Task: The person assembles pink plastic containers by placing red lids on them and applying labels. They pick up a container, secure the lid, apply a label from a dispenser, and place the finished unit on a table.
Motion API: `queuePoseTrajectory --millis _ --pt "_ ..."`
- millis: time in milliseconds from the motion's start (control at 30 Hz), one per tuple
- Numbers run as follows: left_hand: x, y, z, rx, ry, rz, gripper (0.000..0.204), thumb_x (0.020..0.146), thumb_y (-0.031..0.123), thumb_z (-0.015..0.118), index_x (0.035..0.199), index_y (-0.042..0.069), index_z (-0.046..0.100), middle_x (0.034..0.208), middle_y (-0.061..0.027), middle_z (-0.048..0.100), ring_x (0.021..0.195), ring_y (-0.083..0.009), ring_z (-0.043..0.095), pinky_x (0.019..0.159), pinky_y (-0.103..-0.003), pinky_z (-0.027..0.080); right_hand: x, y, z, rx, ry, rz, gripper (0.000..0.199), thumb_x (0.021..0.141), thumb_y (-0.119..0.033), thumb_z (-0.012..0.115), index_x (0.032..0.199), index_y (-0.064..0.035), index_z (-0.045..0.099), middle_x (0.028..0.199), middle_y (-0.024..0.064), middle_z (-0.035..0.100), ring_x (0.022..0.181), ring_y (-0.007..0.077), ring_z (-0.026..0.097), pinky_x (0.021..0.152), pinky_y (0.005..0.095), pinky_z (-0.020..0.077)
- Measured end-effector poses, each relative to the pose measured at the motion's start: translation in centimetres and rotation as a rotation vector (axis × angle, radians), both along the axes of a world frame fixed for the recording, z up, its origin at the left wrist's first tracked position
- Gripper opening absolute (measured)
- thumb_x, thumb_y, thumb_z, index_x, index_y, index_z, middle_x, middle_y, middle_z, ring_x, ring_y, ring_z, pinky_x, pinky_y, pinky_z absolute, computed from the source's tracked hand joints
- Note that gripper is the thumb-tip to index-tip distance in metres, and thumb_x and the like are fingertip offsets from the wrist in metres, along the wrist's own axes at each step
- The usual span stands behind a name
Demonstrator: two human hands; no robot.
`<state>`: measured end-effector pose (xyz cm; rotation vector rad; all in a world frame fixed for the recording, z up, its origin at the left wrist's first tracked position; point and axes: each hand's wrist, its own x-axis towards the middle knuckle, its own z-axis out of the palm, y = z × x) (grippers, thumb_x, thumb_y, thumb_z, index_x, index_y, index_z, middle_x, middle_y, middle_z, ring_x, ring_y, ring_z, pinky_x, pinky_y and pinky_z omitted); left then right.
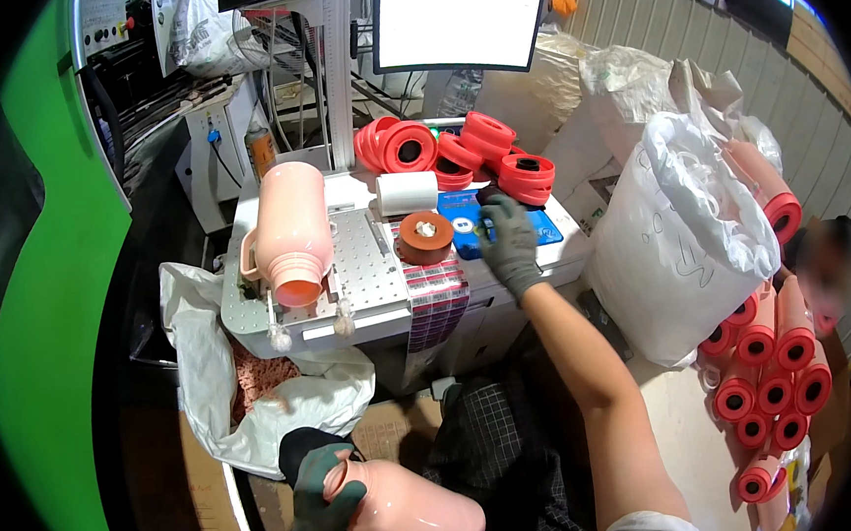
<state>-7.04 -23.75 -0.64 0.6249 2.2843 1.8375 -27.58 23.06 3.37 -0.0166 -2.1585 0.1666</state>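
Observation:
My left hand [316, 505], in a grey-green glove, grips a pink plastic jug body [418, 508] by its open neck, low in front of my lap. The jug lies tilted, its base to the right and its handle downward. My right hand [510, 245], gloved in grey, reaches over a blue pad [465, 240] on the white worktable. Its fingers are bent downward, and what lies beneath them is mostly hidden. Another pink jug body [291, 221] lies on the perforated metal plate [358, 260], mouth toward me.
Several red rings [409, 146] are piled behind a white cylinder [407, 194]. A brown tape roll [426, 238] sits by a label strip [436, 309]. A screen [457, 17] stands behind. White sacks [676, 248] and stacked pink jugs [775, 389] are at right; an open sack [202, 380] at left.

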Motion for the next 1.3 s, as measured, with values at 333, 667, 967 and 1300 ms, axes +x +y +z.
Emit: queuePoseTrajectory --millis 333,667,967,1300 --pt "-2.3 0.8 -4.5 0.097 -0.169 0.077 0.040 0.092 0.006 0.065 0.131 -0.002 0.056 0.126 -0.0149 0.062 0.113 -0.0241 0.063 0.100 -0.038 0.051 -4.4 12.7 3.1 0.290 -0.295 -0.386 0.067 0.074 -0.022 0.084 0.136 -0.0162 0.059 0.131 0.0101 0.063 0.126 0.0323 0.059 0.109 0.0498 0.0447" --pt "-3.0 2.3 -4.8 0.180 -0.303 0.064 0.045 0.089 0.014 0.065 0.131 -0.002 0.056 0.122 -0.0103 0.062 0.113 -0.0214 0.063 0.098 -0.037 0.052 -9.1 15.6 -0.1 0.485 -0.317 -0.352 0.057 0.075 -0.019 0.078 0.129 -0.0141 0.059 0.119 0.0131 0.065 0.112 0.0324 0.063 0.102 0.0489 0.0460" --pt "-2.8 2.8 -4.7 0.236 -0.355 0.078 0.050 0.087 0.021 0.066 0.130 -0.002 0.056 0.120 -0.0110 0.062 0.111 -0.0224 0.064 0.097 -0.039 0.053 -5.7 16.1 -0.6 0.293 -0.083 -0.317 0.056 0.073 -0.027 0.080 0.124 -0.0133 0.061 0.108 0.0114 0.062 0.101 0.0332 0.063 0.091 0.0502 0.0480" --pt "-2.9 1.5 -6.2 0.089 -0.186 0.050 0.047 0.085 0.005 0.061 0.132 -0.003 0.056 0.123 -0.0133 0.062 0.113 -0.0242 0.064 0.098 -0.040 0.053 1.9 5.2 -0.2 0.365 -0.292 0.147 0.045 0.076 -0.030 0.086 0.116 -0.0154 0.069 0.104 0.0085 0.065 0.096 0.0313 0.064 0.084 0.0484 0.0494"
